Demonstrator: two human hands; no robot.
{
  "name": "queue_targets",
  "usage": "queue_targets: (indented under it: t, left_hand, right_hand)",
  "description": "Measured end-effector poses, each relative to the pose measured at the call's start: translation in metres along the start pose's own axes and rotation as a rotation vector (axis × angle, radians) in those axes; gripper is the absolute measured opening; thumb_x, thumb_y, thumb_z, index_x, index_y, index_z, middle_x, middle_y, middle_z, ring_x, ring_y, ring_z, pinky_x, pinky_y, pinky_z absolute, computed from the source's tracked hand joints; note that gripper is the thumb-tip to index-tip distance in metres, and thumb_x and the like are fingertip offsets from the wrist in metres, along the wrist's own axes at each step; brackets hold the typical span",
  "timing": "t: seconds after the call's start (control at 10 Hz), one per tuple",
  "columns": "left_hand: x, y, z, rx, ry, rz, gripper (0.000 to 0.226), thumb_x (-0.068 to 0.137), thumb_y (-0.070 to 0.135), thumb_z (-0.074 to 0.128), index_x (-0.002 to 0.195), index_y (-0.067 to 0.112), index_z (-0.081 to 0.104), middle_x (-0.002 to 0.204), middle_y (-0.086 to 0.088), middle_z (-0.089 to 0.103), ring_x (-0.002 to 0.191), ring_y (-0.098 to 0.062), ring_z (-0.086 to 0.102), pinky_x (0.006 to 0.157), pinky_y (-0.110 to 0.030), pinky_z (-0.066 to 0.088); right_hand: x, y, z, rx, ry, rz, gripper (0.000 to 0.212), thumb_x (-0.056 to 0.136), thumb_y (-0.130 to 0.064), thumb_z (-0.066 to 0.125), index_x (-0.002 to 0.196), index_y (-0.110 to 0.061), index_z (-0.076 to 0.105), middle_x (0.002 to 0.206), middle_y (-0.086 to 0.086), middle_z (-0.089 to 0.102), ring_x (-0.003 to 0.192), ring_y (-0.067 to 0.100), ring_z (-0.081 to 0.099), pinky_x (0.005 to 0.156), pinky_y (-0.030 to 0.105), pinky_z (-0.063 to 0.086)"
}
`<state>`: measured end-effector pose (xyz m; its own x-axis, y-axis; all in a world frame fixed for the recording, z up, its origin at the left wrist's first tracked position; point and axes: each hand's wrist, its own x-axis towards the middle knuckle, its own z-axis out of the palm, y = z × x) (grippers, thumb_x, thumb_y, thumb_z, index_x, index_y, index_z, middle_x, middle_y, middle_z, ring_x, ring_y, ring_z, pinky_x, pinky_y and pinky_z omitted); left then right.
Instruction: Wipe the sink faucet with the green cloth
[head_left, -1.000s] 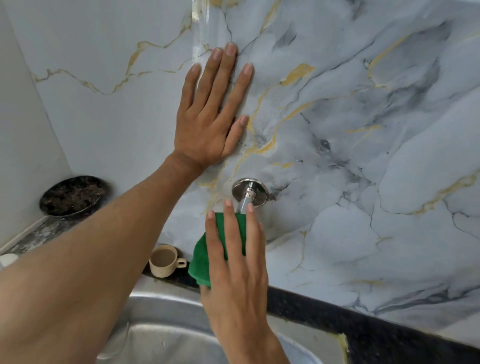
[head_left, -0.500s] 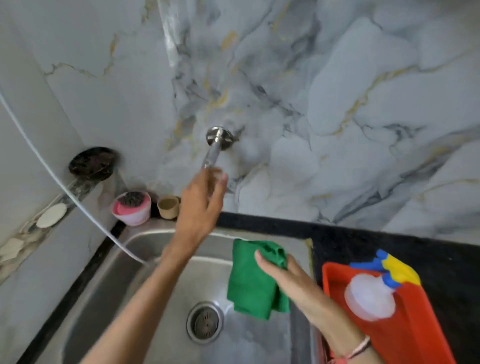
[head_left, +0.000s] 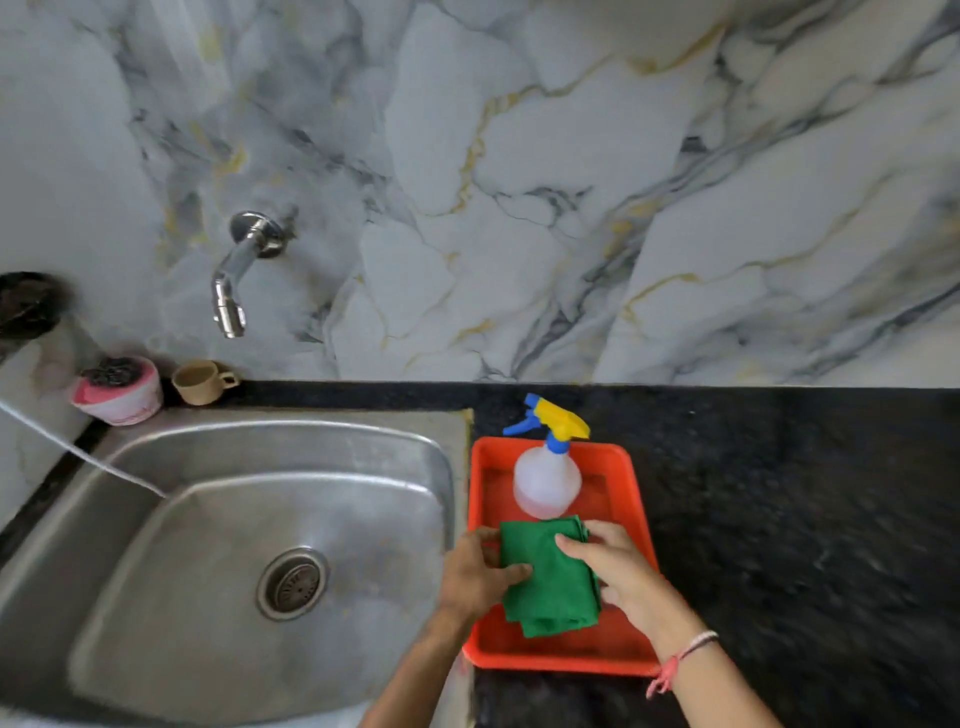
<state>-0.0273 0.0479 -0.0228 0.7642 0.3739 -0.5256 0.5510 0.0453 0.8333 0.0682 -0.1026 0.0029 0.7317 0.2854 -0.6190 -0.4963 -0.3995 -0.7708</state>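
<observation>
My two hands are on the green cloth (head_left: 550, 577), which lies folded in the red tray (head_left: 631, 480) on the dark worktop (head_left: 805, 519), just beside the right edge of the sink (head_left: 208, 519). My left hand (head_left: 475, 571) pinches the cloth's left edge, thumb on top and the other fingers hidden under it. My right hand (head_left: 608, 564) lies on the right side with its fingers (head_left: 569, 545) close together and pressing down. The faucet (head_left: 236, 275) sticks out of the marble wall above the sink's far left corner, well apart from the cloth, and nothing touches it. A spray bottle (head_left: 545, 480) stands in the tray, touching the cloth's far edge. I think I am laying the cloth down or folding it. To do that well I should keep it flat and tidy, hold both sides, and not bump the bottle over.
</observation>
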Motion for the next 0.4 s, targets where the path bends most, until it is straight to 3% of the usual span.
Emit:
queue_targets:
  t: [0.1,0.2,0.3,0.4]
  left_hand:
    - [0.000,-0.011,0.023,0.253,0.105,0.076,0.066,0.081,0.009,0.088,0.139,0.003,0.056,0.122,-0.012,0.069,0.109,-0.025,0.067,0.099,-0.039,0.059]
    - [-0.003,-0.015,0.032,0.400,0.101,0.096,0.065,0.084,0.013,0.086,0.142,0.006,0.057,0.132,-0.012,0.069,0.120,-0.024,0.066,0.107,-0.037,0.057]
    - [-0.007,-0.010,0.035,0.543,0.085,0.116,0.061,0.090,0.021,0.080,0.144,0.007,0.056,0.135,-0.012,0.067,0.123,-0.026,0.064,0.109,-0.040,0.055]
    - [-0.019,0.013,0.028,0.654,0.208,0.226,0.073,0.099,0.034,0.070,0.159,0.010,0.036,0.157,-0.012,0.051,0.144,-0.027,0.048,0.121,-0.037,0.041]
  right_hand:
    - [0.005,0.018,-0.017,-0.088,-0.034,0.097,0.025,0.091,-0.019,0.074,0.112,-0.021,0.061,0.103,-0.004,0.071,0.091,0.015,0.069,0.081,0.042,0.058]
    - [0.007,0.025,-0.027,-0.098,-0.096,0.116,0.038,0.093,-0.017,0.072,0.123,-0.025,0.051,0.110,-0.005,0.058,0.103,0.018,0.056,0.101,0.051,0.051]
    - [0.008,0.018,-0.031,-0.280,-0.091,-0.002,0.062,0.094,-0.020,0.070,0.148,-0.012,0.041,0.142,0.012,0.054,0.124,0.025,0.056,0.108,0.043,0.048]
    - [-0.002,-0.008,-0.038,-0.492,0.127,-0.332,0.070,0.096,-0.026,0.066,0.156,-0.014,0.033,0.160,0.012,0.041,0.146,0.027,0.041,0.117,0.042,0.039]
